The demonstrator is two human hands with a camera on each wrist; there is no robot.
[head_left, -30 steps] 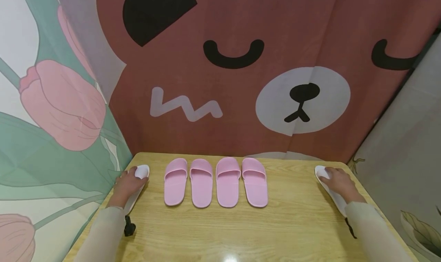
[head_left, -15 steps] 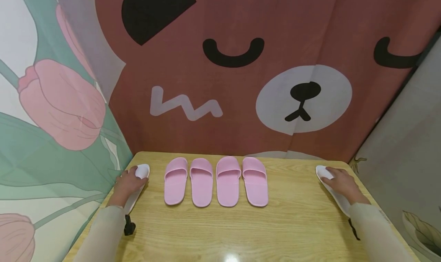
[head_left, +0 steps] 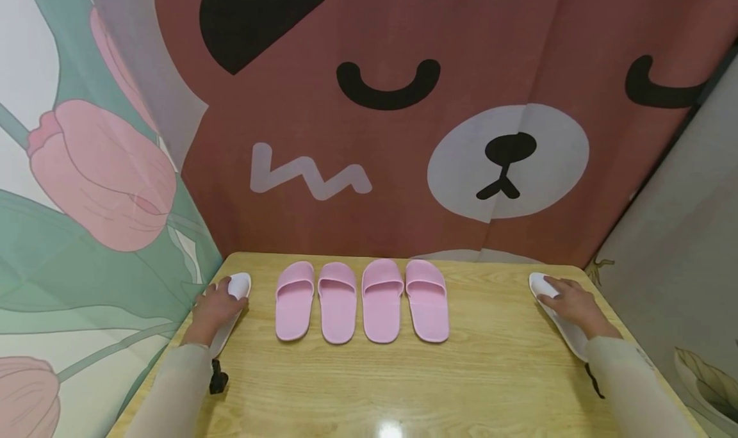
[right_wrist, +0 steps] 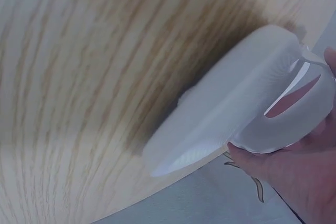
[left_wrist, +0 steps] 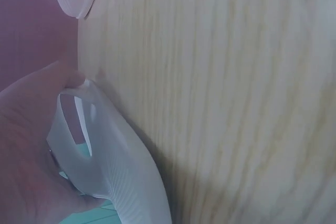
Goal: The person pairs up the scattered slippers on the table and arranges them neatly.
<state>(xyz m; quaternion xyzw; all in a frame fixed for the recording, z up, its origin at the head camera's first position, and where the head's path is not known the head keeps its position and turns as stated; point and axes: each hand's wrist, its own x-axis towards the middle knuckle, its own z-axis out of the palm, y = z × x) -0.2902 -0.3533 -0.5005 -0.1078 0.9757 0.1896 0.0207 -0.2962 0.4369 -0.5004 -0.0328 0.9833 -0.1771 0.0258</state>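
At the table's far left corner my left hand (head_left: 216,310) grips a white slipper (head_left: 239,285) by its strap end. In the left wrist view this slipper (left_wrist: 128,166) tilts onto its side, its edge close to the wood. My right hand (head_left: 576,307) grips another white slipper (head_left: 567,335) at the right side of the table. Through the right wrist view that slipper (right_wrist: 226,98) also leans on its side, fingers and thumb around the strap (right_wrist: 299,124). Between the hands, several pink slippers (head_left: 338,313) stand in a row along the back edge, toes toward the wall.
The wooden table (head_left: 369,387) meets a brown bear-print curtain (head_left: 403,188) at the back. A tulip-print curtain (head_left: 104,175) flanks the left side, and a grey one (head_left: 680,233) the right. Black straps hang below both wrists, such as the left one (head_left: 218,379).
Both hands keep their grip on the white slippers. The right hand has shifted very slightly to the right, and the head view has tilted a little. The pink slippers stay in place.
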